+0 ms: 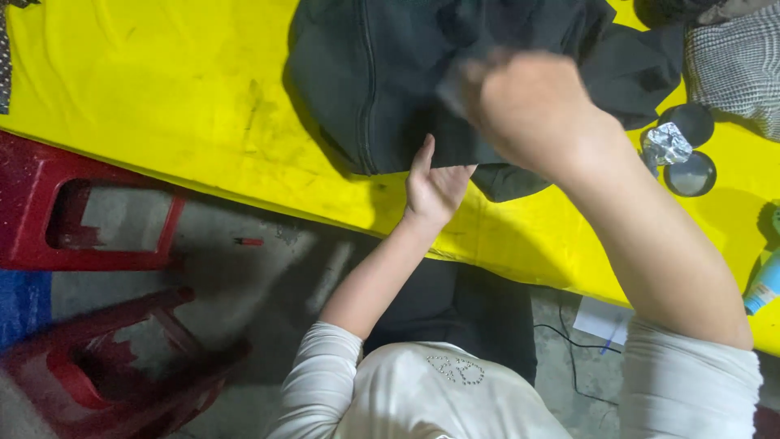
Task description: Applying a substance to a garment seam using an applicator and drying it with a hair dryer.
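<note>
Dark green-black fabric garment [390, 73] lies on yellow cloth-covered table [162, 97], top cut off by frame edge. Left hand [433, 189] flat on its lower hem, fingers together, tips partly under fabric. Right hand [520, 102] blurred on garment; fingers hidden, can't tell grip. Crumpled foil [666, 145] nearby at right.

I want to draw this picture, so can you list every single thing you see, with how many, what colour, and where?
dark garment: one, black, top middle of the table
table cover: one, yellow, across the top
checked cloth: one, grey and white, top right
round lids: two, dark, right of the garment
foil piece: one, silver, by the lids
bottle: one, light blue, right edge, partly seen
plastic stools: two, red, on the floor at left
paper: one, white, on the floor
left hand: flat on the garment's edge
right hand: blurred, on the garment; grip unclear
</note>
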